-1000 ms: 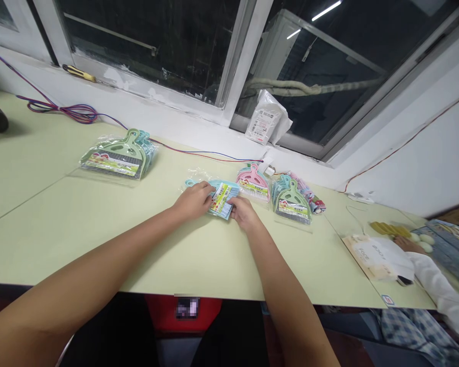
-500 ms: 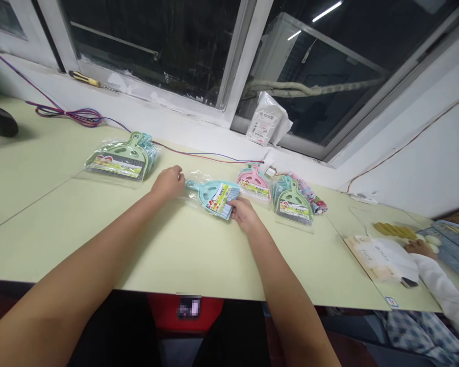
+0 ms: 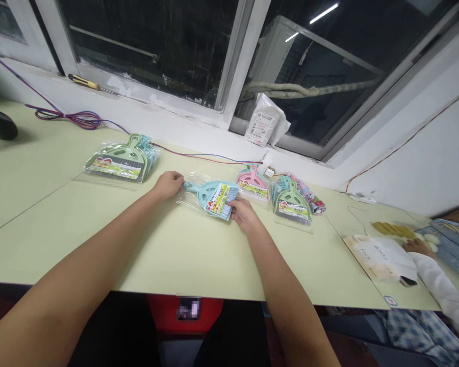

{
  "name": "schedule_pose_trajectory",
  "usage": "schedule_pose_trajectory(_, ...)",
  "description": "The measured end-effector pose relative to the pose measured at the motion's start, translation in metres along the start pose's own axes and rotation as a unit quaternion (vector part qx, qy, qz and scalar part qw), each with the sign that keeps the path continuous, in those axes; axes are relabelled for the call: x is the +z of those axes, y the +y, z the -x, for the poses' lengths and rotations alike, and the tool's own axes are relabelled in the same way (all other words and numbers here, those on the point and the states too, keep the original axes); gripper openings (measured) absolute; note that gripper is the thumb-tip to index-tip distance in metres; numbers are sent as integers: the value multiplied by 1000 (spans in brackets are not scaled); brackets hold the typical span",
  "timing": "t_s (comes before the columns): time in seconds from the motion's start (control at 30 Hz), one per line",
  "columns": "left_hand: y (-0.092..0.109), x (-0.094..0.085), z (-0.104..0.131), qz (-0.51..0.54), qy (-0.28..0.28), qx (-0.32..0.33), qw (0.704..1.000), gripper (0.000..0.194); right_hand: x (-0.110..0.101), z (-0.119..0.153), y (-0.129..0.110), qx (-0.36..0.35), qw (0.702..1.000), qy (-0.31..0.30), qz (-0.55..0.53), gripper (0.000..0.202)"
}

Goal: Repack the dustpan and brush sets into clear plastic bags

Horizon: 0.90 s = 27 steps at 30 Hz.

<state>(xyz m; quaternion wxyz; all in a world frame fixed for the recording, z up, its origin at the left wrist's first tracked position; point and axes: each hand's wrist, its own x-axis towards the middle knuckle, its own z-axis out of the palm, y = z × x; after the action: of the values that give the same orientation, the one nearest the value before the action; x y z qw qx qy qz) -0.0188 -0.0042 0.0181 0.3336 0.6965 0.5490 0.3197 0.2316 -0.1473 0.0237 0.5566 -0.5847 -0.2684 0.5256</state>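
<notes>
Blue dustpan set (image 3: 211,191): lying bagged on table (image 3: 191,255), between both hands, near pink dustpan set (image 3: 253,179) | left hand (image 3: 169,184): fingers curling nearly closed by handle (image 3: 191,187), hold unclear | right hand (image 3: 243,213): thumb and fingers pinching bristle end (image 3: 231,192)

Here's one we can read: "Face" on the pale packet (image 3: 384,261) over on the right! The dustpan sets (image 3: 217,198) carry bright printed labels, the white parcel (image 3: 262,125) small print, the table sticker (image 3: 390,301) a mark, all too tiny to make out.

Smooth blue plastic dustpan (image 3: 207,192), glossy wrapper (image 3: 193,201)
</notes>
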Motion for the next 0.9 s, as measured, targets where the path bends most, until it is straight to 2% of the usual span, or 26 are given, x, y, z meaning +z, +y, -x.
schedule_pose_trajectory(0.33,4,4,6,73,-32,-14,997,43,-2,3,-2,-10,1000,-20,-5,32)
schedule_pose_trajectory(0.6,0,5,2,63,-46,-14,997,45,-2,0,-1,-2,1000,-13,-9,31)
schedule_pose_trajectory(0.7,-2,6,1,56,-48,-13,997,45,-5,2,-1,-5,999,-30,-13,30)
schedule_pose_trajectory(0.8,-4,7,0,44,-46,-8,998,44,-8,7,-2,-19,996,-80,-17,40)
schedule_pose_trajectory(0.9,-3,7,1,39,-45,-8,998,43,-8,13,-3,-34,992,-116,-22,62)
